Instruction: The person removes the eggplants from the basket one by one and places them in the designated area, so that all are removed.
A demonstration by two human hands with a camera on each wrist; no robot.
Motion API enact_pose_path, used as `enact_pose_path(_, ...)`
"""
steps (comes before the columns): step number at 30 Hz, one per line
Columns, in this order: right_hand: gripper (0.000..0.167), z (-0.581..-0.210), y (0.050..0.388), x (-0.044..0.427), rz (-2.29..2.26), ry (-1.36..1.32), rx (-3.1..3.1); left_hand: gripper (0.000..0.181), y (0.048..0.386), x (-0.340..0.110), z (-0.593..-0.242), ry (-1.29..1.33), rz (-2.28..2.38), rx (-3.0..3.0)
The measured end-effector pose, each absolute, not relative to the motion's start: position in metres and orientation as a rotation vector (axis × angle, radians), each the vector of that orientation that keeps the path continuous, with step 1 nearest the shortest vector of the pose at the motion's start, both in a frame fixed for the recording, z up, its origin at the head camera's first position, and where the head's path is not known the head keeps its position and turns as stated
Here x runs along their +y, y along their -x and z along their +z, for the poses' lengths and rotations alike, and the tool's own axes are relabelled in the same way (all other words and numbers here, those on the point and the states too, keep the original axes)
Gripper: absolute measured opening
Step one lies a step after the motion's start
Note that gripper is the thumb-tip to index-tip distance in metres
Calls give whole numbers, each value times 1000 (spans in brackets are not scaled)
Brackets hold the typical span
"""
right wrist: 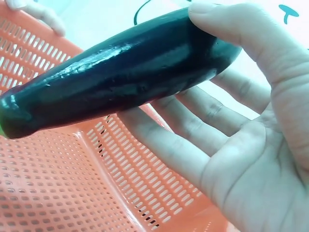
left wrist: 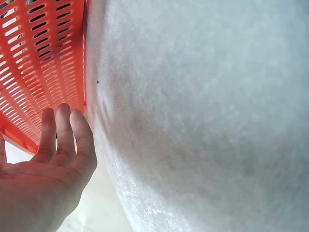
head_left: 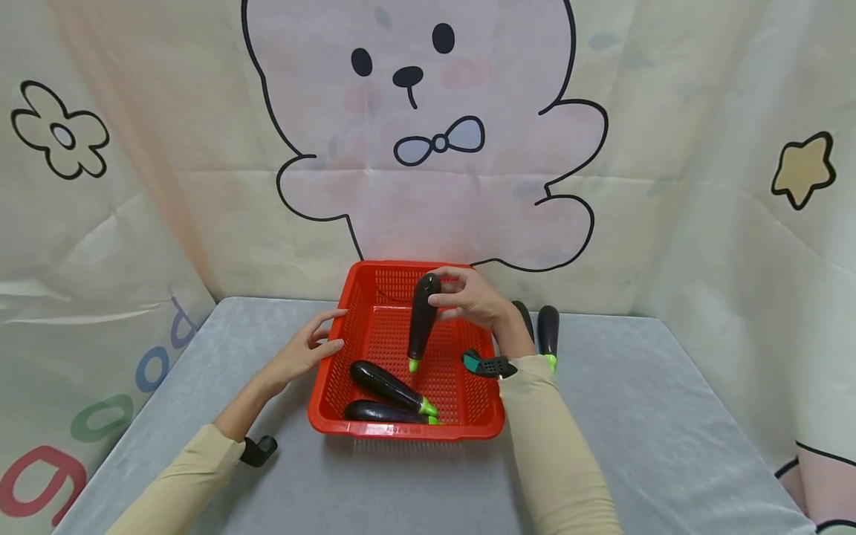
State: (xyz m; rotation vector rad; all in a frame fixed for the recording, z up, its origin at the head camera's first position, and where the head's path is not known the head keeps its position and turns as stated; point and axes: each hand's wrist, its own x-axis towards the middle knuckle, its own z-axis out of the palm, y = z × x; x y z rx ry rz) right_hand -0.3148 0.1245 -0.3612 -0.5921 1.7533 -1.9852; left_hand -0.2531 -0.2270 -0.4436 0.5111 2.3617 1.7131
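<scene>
My right hand (head_left: 471, 297) holds a dark eggplant (head_left: 421, 319) between thumb and fingers over the red basket (head_left: 498, 429). Its green stem end points down in the head view. The right wrist view shows the thumb on top of this eggplant (right wrist: 125, 72) and the fingers beneath. Inside the basket, near the front wall, lie an eggplant (head_left: 384, 383) and another eggplant (head_left: 384, 411). My left hand (head_left: 304, 353) touches the basket's left rim with relaxed fingers. In the left wrist view, several of its fingers (left wrist: 79, 135) are beside the outer slotted wall.
To the right of the basket, an eggplant (head_left: 548, 331) lies on the grey table cover (head_left: 622, 416), beside another eggplant (head_left: 523, 316) partly hidden by my right forearm. A printed curtain (head_left: 428, 200) hangs directly behind the table.
</scene>
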Motion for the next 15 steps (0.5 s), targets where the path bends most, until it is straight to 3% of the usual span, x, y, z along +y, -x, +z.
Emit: enact_pose_path(15,37,-357,307,136,-2029,656,1889,63,252,-227,-442,-521,1701,2365)
